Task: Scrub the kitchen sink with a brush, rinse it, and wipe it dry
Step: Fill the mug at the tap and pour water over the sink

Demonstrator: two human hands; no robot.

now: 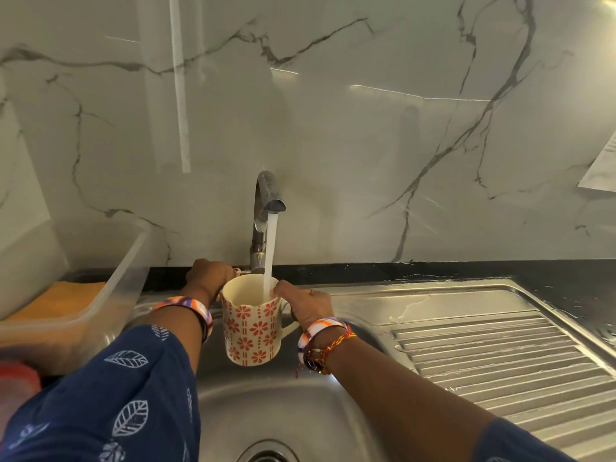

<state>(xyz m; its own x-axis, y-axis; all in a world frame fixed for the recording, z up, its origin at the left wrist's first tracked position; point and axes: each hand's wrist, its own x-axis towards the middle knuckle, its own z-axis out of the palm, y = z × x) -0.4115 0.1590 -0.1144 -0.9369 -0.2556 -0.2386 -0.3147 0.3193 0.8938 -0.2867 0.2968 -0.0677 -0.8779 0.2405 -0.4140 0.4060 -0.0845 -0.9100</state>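
Note:
A cream mug (250,331) with red flower patterns hangs above the steel sink basin (276,408). My right hand (305,305) grips the mug at its rim and handle side. Water streams from the chrome tap (265,201) straight into the mug. My left hand (208,273) reaches behind the mug and grips the tap lever at the tap's base; the lever itself is mostly hidden. The sink drain (266,455) shows at the bottom edge. No brush is in view.
A ribbed steel draining board (500,355) with water drops lies to the right. A clear plastic tub (100,301) holding something orange stands at the left on the black counter (466,270). A marble wall rises behind. A red object (16,378) sits at the lower left.

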